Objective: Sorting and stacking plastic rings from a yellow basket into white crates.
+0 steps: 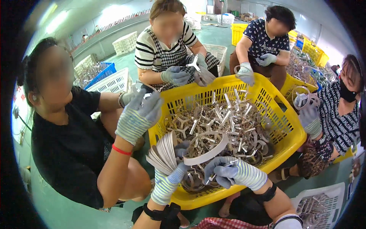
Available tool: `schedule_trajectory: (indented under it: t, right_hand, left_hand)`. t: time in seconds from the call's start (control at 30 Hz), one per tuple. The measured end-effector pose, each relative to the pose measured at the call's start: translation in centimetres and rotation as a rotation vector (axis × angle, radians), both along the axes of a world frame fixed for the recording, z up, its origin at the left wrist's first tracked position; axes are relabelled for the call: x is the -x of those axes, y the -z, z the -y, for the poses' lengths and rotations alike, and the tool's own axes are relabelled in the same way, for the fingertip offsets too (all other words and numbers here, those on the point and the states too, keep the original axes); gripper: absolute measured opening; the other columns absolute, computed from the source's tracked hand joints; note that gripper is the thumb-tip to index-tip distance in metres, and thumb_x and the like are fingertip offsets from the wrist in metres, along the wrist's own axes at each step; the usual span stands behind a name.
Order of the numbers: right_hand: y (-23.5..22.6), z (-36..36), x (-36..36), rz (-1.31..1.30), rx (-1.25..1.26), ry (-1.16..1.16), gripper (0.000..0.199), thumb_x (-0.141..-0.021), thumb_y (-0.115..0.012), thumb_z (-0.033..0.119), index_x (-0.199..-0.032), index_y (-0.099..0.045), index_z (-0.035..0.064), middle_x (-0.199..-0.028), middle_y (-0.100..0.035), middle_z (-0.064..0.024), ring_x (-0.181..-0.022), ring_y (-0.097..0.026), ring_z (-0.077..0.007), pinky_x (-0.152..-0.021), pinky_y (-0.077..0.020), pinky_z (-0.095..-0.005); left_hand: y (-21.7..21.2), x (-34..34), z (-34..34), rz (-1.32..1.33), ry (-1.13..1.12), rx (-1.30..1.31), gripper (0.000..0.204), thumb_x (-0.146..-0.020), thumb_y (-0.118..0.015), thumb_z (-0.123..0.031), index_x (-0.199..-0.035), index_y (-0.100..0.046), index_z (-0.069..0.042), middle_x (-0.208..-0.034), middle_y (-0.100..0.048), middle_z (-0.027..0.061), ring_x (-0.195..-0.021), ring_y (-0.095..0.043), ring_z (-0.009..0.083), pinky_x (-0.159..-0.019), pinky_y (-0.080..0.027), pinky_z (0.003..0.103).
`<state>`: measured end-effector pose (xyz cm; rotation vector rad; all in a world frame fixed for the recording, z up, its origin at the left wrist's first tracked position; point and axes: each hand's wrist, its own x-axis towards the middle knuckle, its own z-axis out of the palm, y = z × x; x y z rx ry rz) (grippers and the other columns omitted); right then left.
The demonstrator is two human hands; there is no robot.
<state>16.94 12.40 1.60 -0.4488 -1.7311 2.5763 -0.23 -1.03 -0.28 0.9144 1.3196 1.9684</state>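
My left hand [170, 182], in a striped grey-coated work glove, is closed around a fanned stack of pale beige bands [163, 154]. One curved band [207, 152] stands out from its fingers as an open loop over the basket. My right hand [238, 173], gloved the same way, pinches a small silver metal piece [212, 178] with thin arms; the fingers partly hide its shape. Both hands are above the near side of a yellow plastic basket [284, 143]. Inside lies a tangled heap of silver three-armed metal parts [225, 118] and rings.
Co-workers sit around the basket. At the left, a co-worker's gloved hand [139, 116] comes close to my stack. Others across hold a three-armed part [194, 63] and a ring [305, 97]. A white crate [335, 194] of metal parts stands at the lower right, a blue crate [106, 72] behind left.
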Motion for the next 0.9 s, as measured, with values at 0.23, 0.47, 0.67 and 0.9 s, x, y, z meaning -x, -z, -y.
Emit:
schedule_trajectory:
  t: [0.23,0.47,0.67,0.9]
  right_hand:
    - [-1.0,1.5,0.1,0.076,0.176,0.297,0.032,-0.089,-0.058,0.031,-0.108,-0.059,0.0049,-0.074,-0.058,0.0005,-0.051,-0.044,-0.0047,-0.046,-0.0321,-0.0186]
    - [0.1,1.0,0.3,0.118,-0.041,0.179,0.044,-0.086,-0.063,0.028,-0.121,-0.051,0.0044,-0.08,-0.058,-0.0002,-0.06,-0.054,-0.0089,-0.053,-0.0423,-0.0211]
    - [3.9,0.2,0.4,0.034,-0.877,0.407,0.027,-0.085,-0.06,0.019,-0.106,-0.061,0.0028,-0.081,-0.061,-0.0044,-0.068,-0.055,-0.0096,-0.062,-0.0451,-0.0226]
    - [-1.1,1.4,0.0,0.134,-0.165,0.194,0.033,-0.089,-0.055,0.032,-0.1,-0.06,0.0014,-0.067,-0.052,0.0001,-0.053,-0.045,-0.0072,-0.051,-0.0352,-0.0215]
  left_hand:
    - [4.7,-1.5,1.5,-0.565,0.007,0.258,0.067,-0.072,-0.073,-0.016,-0.131,-0.041,-0.008,-0.122,-0.051,0.0077,-0.12,-0.043,0.0227,-0.106,-0.029,0.037]
    - [2.8,-1.9,1.4,-0.253,0.052,0.202,0.051,-0.071,-0.08,-0.015,-0.114,-0.053,-0.007,-0.1,-0.058,0.003,-0.09,-0.055,0.0139,-0.082,-0.046,0.028]
    - [1.6,-1.7,1.2,-0.23,-0.078,0.188,0.049,-0.077,-0.072,-0.01,-0.121,-0.051,-0.006,-0.11,-0.058,0.0062,-0.09,-0.055,0.0154,-0.079,-0.047,0.028]
    - [0.7,-0.1,1.1,-0.088,-0.025,0.237,0.068,-0.076,-0.07,-0.005,-0.136,-0.037,-0.005,-0.13,-0.046,0.0054,-0.111,-0.046,0.0124,-0.088,-0.043,0.027]
